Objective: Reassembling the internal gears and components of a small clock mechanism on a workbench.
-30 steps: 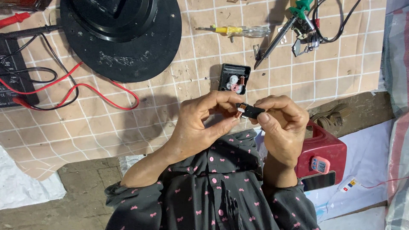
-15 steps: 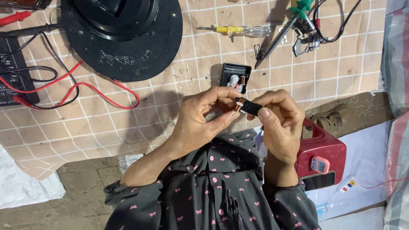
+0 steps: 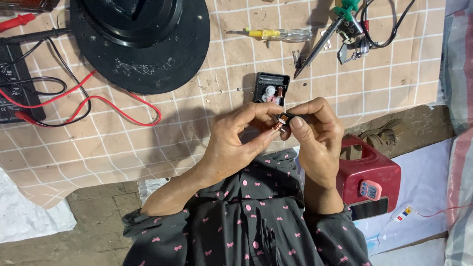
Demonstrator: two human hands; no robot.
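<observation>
Copper glints on the small coil part pinched between both hands, just past the chest of the dark dotted shirt. The left hand grips it from the left with thumb and forefinger pressed together on its lower end, the other fingers curled under the palm. The right hand meets it from the right, thumb and forefinger tips closed on the dark upper end, so the part sits exactly between the two sets of fingertips, touching both. Both forearms rise from the body and angle inward, wrists bent so the fingertips meet above the edge of the checked desk.

Just beyond the fingertips lies a small open black case showing white gears. Farther beyond the left hand sits a big round black plastic housing, with red and black wires trailing beside it. Beyond the right hand lie a yellow-handled screwdriver and a green-handled tool. Beside the right wrist stands a red box.
</observation>
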